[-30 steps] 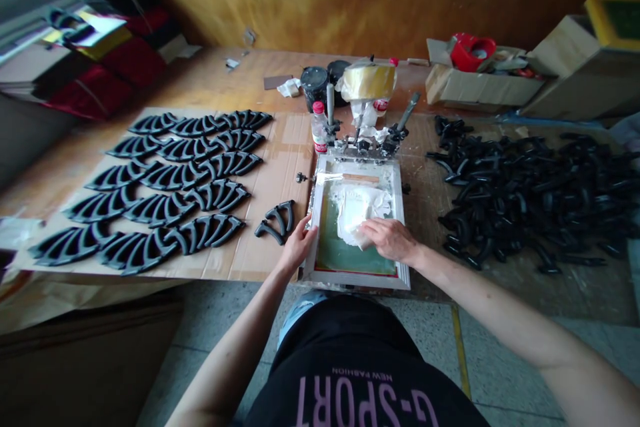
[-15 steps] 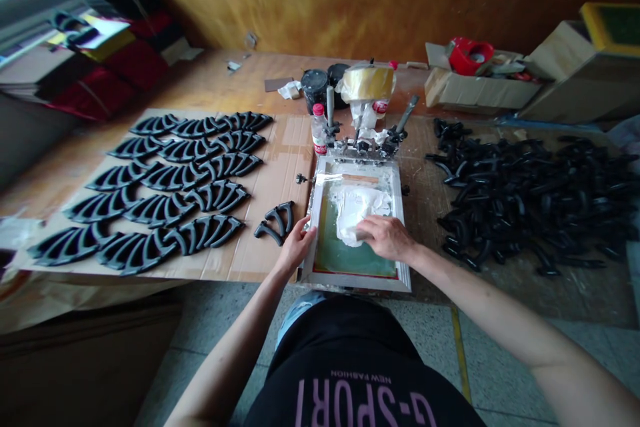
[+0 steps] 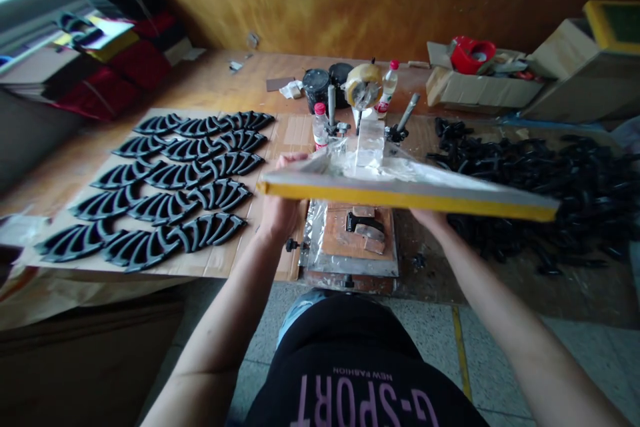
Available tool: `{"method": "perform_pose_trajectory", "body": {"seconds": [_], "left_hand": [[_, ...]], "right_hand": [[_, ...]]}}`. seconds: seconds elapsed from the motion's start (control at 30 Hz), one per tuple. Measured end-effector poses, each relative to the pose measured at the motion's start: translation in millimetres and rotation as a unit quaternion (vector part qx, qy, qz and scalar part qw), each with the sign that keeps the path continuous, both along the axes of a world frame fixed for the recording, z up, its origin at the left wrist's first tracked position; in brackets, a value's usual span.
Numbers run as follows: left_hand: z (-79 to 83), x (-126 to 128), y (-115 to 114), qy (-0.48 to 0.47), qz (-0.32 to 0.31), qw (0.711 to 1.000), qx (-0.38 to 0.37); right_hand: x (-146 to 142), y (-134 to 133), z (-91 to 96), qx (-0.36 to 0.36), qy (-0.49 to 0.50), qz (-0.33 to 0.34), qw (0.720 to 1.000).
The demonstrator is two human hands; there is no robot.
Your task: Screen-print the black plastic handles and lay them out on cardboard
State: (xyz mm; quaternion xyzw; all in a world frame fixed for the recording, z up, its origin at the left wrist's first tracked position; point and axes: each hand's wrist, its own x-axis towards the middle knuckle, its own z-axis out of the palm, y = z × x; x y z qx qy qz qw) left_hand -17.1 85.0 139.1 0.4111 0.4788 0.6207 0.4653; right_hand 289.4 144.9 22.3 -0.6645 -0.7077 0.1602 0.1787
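Note:
A screen-printing frame with yellow tape along its near edge is tilted up in front of me. My left hand grips its left side, with fingers showing above the rim. My right hand is behind the lower edge on the right, its fingers hidden. White ink lies on the mesh, and a whitish block stands in it. Below the raised frame, a black curved handle sits on a wooden jig on the printing base.
Rows of black curved handles cover cardboard on the left. A loose heap of black handles lies right. Clamps, bottles, a tape roll and dark tubs stand behind. An open carton sits back right.
The frame has swung up from lying flat, uncovering the handle on the jig. My right hand has left the inked mesh and moved to the frame's right underside. My left hand has risen with the frame.

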Motion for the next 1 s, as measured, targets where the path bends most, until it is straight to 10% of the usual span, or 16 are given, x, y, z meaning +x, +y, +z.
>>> {"method": "perform_pose_trajectory", "body": {"seconds": [0.17,0.33,0.43,0.53,0.7,0.8,1.0], "left_hand": [[-8.2,22,5,-0.034,0.022,0.999,-0.011],[-85.0,56,-64,-0.1,-0.156,0.927,-0.325],[-117.7,56,-89,-0.164,-0.122,0.905,-0.372],[-135.3,18,-91,-0.122,-0.03,0.923,-0.364],[-179.0,-81,-88,0.103,0.121,0.888,-0.431],[-205.2,-111,-85,0.212,0.081,0.838,-0.496],[-200.3,-128,-69,0.271,0.024,0.798,-0.538]], "right_hand": [[-54,-47,-40.1,0.022,-0.064,0.143,0.987],[-100,-82,-20.2,0.005,-0.038,0.094,0.995],[-115,-99,-9.0,0.062,0.028,0.24,0.968],[-77,-86,-11.3,0.077,0.033,0.255,0.963],[85,-38,-40.0,0.004,-0.23,-0.116,0.966],[143,-32,-58.7,-0.083,-0.263,-0.174,0.945],[72,-51,-58.6,0.01,-0.098,-0.026,0.995]]}}
